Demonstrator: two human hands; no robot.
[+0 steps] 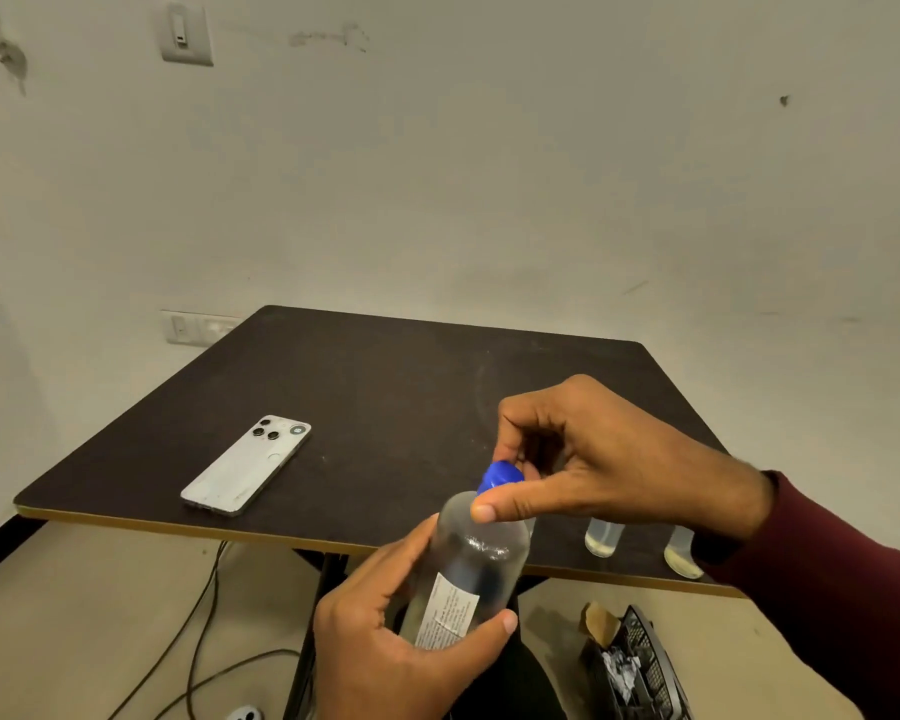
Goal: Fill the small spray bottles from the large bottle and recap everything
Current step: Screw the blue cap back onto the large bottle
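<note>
Big bottle: a large clear plastic bottle (468, 569) is held tilted in the air, just in front of the near edge of the dark square table (385, 407).
Label: a white paper label (445, 613) on the big bottle has rows of tiny print, too small to read.
Cap: a bright blue round cap (500, 475) sits on top of the big bottle.
Left hand: the left hand (385, 646) is wrapped around the low part of the big bottle, thumb on one side, fingers on the other.
Right hand: the right hand (593, 459) comes down from above the big bottle and pinches the blue cap with thumb and fingers. Its arm has a dark red sleeve (827, 579).
Small bottles: two small clear bottles (604, 537) (681, 553) with a little pale yellow liquid stand on the table, to the right of the big bottle. Their tops are hidden by the right arm.
Phone: a white phone (248, 465) lies face down on the table, well to the left of the big bottle. No brand can be read.
Floor: a black mesh bin (640, 667) with crumpled paper sits below and right of the big bottle. Dark cables (198, 615) run below and left of it.
</note>
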